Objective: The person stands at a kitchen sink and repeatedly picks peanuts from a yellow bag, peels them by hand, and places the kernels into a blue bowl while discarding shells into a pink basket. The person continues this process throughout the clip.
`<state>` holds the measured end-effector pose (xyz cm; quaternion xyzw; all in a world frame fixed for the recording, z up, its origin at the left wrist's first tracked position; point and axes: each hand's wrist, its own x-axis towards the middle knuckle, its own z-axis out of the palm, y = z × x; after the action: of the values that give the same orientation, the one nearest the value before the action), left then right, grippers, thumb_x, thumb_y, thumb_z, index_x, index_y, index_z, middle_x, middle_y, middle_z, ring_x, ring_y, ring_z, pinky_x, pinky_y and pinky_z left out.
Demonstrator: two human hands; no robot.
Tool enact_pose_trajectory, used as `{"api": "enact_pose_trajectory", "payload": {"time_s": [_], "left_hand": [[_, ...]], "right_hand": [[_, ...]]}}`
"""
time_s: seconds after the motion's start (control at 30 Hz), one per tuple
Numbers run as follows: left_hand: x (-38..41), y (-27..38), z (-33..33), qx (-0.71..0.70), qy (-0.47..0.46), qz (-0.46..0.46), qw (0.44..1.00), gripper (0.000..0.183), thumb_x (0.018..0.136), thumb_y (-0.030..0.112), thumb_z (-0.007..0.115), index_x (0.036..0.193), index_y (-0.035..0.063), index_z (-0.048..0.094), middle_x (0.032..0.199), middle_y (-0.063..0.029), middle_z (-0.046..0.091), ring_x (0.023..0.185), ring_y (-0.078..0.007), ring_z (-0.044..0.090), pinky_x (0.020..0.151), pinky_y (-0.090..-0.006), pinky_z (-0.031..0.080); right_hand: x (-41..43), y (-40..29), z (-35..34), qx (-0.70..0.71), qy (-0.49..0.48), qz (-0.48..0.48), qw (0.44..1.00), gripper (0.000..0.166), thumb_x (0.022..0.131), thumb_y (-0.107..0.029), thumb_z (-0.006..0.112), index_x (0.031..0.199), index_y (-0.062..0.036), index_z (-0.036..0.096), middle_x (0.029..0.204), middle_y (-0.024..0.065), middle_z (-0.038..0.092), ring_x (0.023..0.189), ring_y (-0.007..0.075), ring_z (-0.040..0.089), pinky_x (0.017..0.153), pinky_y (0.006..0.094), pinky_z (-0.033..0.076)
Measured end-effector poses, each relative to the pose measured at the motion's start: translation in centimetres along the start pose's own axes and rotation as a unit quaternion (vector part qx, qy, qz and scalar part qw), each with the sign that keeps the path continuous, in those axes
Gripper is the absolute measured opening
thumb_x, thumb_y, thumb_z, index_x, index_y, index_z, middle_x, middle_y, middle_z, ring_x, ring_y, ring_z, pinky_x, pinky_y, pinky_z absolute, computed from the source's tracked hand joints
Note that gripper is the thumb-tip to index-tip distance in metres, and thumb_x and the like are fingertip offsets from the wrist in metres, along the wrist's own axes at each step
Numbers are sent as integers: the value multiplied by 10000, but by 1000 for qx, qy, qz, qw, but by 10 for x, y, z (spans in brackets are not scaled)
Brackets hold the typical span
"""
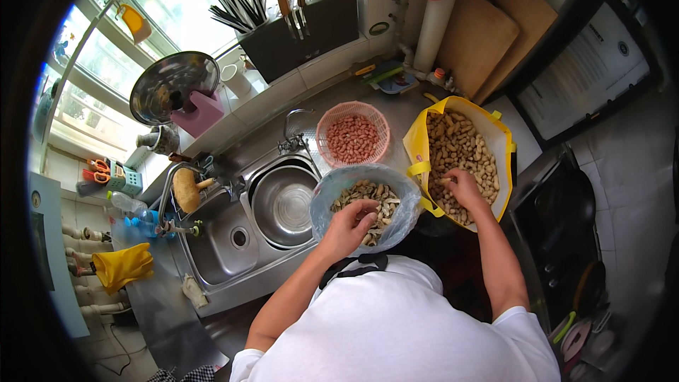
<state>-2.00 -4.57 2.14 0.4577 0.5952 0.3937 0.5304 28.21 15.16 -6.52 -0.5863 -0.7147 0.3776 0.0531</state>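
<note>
My left hand (347, 225) is over a bowl lined with a clear plastic bag (406, 225), its fingers curled above the peanut shells (390, 204) inside; whether they hold anything is hidden. In the yellow bag (419, 143) on the right lie many unshelled peanuts (461, 140). There my right hand (467, 188) reaches in from the near side, with its thumb and forefinger closed on a peanut (446, 180). Reddish shelled peanuts (351, 139) fill the bottom of a pink plastic basket (384, 140), just behind the lined bowl.
A steel sink (212, 254) with a steel basin (284, 207) lies to the left, below a faucet (292, 140). Yellow rubber gloves (123, 266) hang at far left. A black stove (557, 223) is at right; cutting boards (477, 37) lean behind the yellow bag.
</note>
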Motion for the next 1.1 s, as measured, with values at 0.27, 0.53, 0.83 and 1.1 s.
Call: {"api": "enact_pose_trajectory", "payload": {"time_s": [0.27,0.53,0.83,1.1], "left_hand": [[21,8,25,-470,-81,-168,863,491,1075,409,479,1430,69,494,1344,-139,595,1236,-271,594,1027,-428,515],[30,1,35,-685,-102,-121,711,599,1065,548,385,1352,44,531,1322,-198,585,1225,-352,585,1043,-524,507],[20,-29,4,-560,15,-200,804,311,1054,403,552,1046,105,640,578,88,304,480,-58,236,466,-235,198],[4,-6,12,-313,39,-76,946,347,1039,256,618,1310,43,664,732,92,523,550,-13,389,478,-198,283]], "right_hand": [[-62,-82,-5,389,79,-52,917,199,992,-112,655,1165,-14,647,886,3,674,684,48,598,563,205,484],[-127,-177,59,115,180,-382,899,163,924,-75,718,1077,-28,689,1022,106,662,903,232,664,715,316,553],[-120,-163,71,408,86,-154,896,216,955,-102,720,1125,19,663,975,37,690,825,80,624,750,234,525],[-112,-157,97,399,56,-160,901,212,919,19,701,1127,29,656,1015,38,693,871,82,656,788,233,548]]}}
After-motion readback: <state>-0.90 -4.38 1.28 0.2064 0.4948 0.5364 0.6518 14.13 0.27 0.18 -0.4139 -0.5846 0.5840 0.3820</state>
